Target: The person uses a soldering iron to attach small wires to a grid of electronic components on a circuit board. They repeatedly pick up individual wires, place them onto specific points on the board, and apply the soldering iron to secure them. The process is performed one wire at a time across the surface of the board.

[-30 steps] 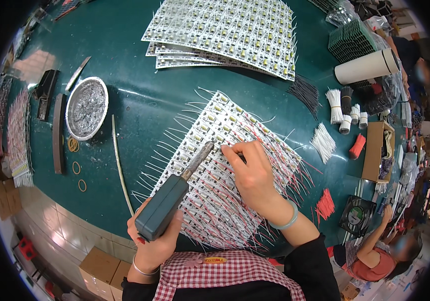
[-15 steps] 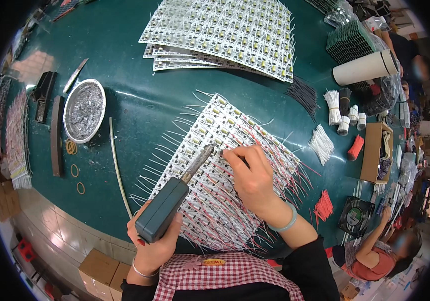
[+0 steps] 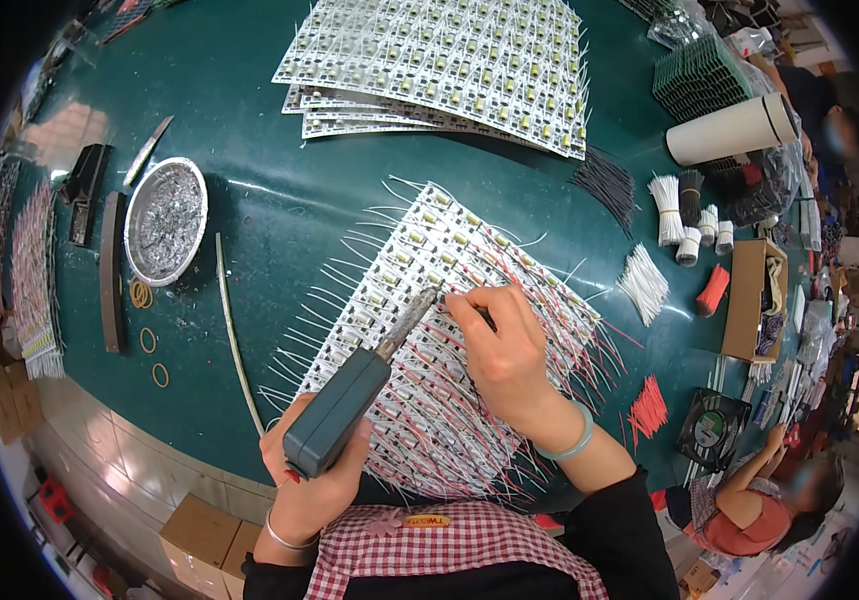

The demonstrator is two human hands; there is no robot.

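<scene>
My left hand (image 3: 317, 470) is wrapped round the dark green body of a soldering gun (image 3: 337, 412). Its grey, crusted tip points up and right onto a white circuit board panel (image 3: 374, 300) lying at an angle before me. Rows of small yellowish parts cover the panel. White wires stick out along its left edge, and red wires (image 3: 549, 290) spread over its right and near parts. Beside the gun's tip, my right hand (image 3: 504, 350) has thumb and forefinger pinched just over the panel. What lies between those fingertips is too small to make out.
More board panels (image 3: 439, 70) are stacked at the back. On the left sit a round dish of silvery scraps (image 3: 166, 220), rubber bands (image 3: 147, 340) and a thin rod (image 3: 234, 340). Wire bundles (image 3: 642, 285), a white cylinder (image 3: 729, 130) and a small fan (image 3: 712, 430) lie right; a co-worker (image 3: 749, 500) sits beyond.
The soldering gun in my left hand has shifted slightly right and up, bringing its tip closer to my right fingertips. My right hand stays nearly in place. The co-worker's arm has moved lower.
</scene>
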